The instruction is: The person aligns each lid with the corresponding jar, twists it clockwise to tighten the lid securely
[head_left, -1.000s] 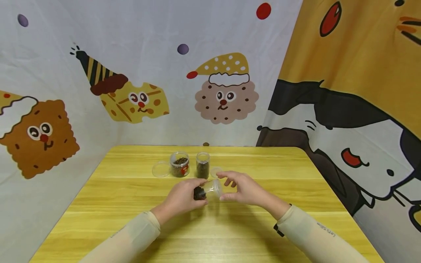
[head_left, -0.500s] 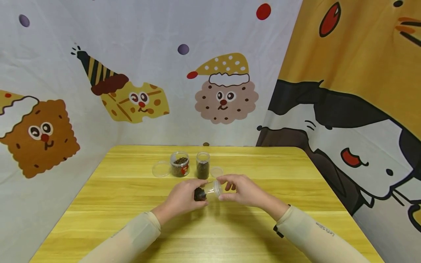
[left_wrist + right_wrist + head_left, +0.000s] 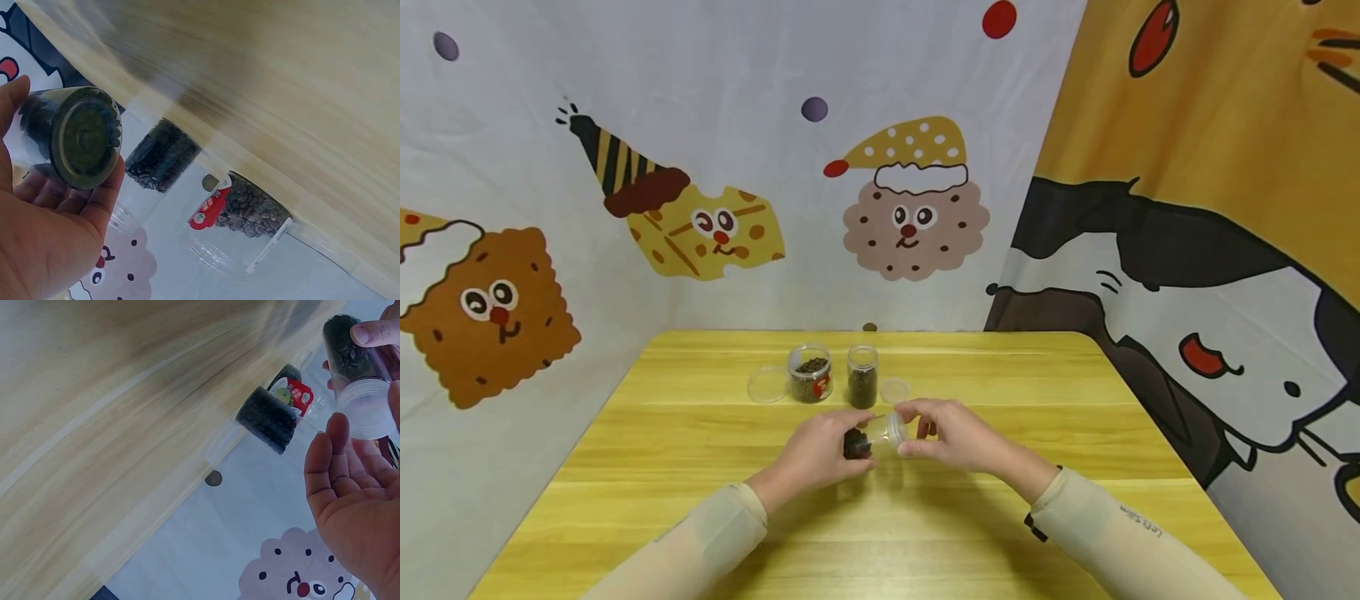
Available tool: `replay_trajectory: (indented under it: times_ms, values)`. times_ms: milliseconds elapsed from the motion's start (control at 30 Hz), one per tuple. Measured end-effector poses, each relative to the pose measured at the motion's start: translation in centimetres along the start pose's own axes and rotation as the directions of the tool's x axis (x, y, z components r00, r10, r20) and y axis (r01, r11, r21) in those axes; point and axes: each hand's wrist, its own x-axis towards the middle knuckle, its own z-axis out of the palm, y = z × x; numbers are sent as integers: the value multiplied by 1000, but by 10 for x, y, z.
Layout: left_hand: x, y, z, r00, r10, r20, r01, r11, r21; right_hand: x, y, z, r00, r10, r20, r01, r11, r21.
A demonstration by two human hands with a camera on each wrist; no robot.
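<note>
Dark letters reading "Let's Slim" mark a cream fabric sleeve (image 3: 1112, 537), lower right of the head view; the red label (image 3: 211, 206) on a clear round jar (image 3: 214, 249), lower centre from the left wrist, is illegible.

Jars (image 3: 862, 387) on table (image 3: 1000, 367) between lids (image 3: 894, 390), behind held jar (image 3: 880, 430)

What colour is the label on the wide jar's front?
The label is mostly red, with some white; it shows best in the left wrist view.
</note>
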Motion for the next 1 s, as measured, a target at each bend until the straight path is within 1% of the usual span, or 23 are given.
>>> replay_trajectory:
  times_ms: [133,300,433,600,767,1000]
  values:
    - [1,1,-1,1000,-1,-5,1,1000,-21,0,2,0,1000,-10,1,10,1000,-4]
    - [2,2,-2,1000,-2,-2,2,999,-42,1,-1,-1,1000,-6,21,6,1000,-8]
    - [2,2,-1,1000,20,4,-20,999,-35,1,-1,0,1000,-11,21,12,1000,-11]
    - [2,1,1,1000,28,12,-28,999,-42,1,0,2,1000,-12,19,12,1000,-26]
    - [2,0,4,999,30,16,-29,999,-33,1,1,4,999,-13,33,14,999,-32]
    - [4,3,5,1000,20,13,-20,999,-42,2,-1,4,999,1,32,1,997,-79]
